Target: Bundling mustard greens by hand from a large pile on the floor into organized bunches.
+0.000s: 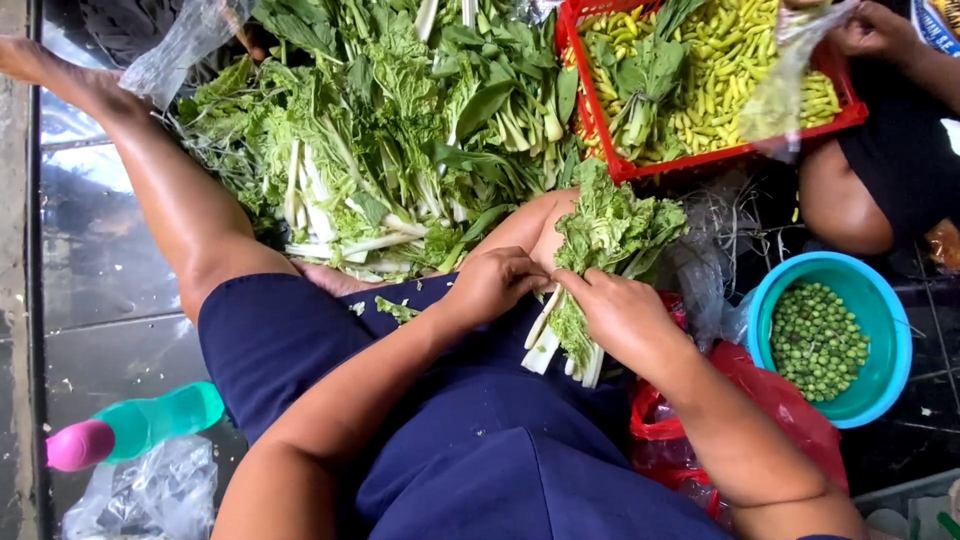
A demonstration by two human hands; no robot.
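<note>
A: Both hands closed on the greens (600, 270), left hand (492, 283) and right hand (622, 318) pinching the stalks.

B: Yep, greens are on the lap. Light, floppy leaves above the grip probably bruise easily; hold the firm white stalks.

Red crate (600, 130) cut off by top edge; contents partly masked by clear plastic bag (790, 80). Second person's hand (875, 30) cropped at top; body ran off right edge. Right hand (620, 315) covered middle of leafy bunch (600, 250). Red bag (760, 400) largely behind forearm. Green bottle (140, 425) label unreadable. Vegetable heap (400, 130) ran past top edge.
</note>
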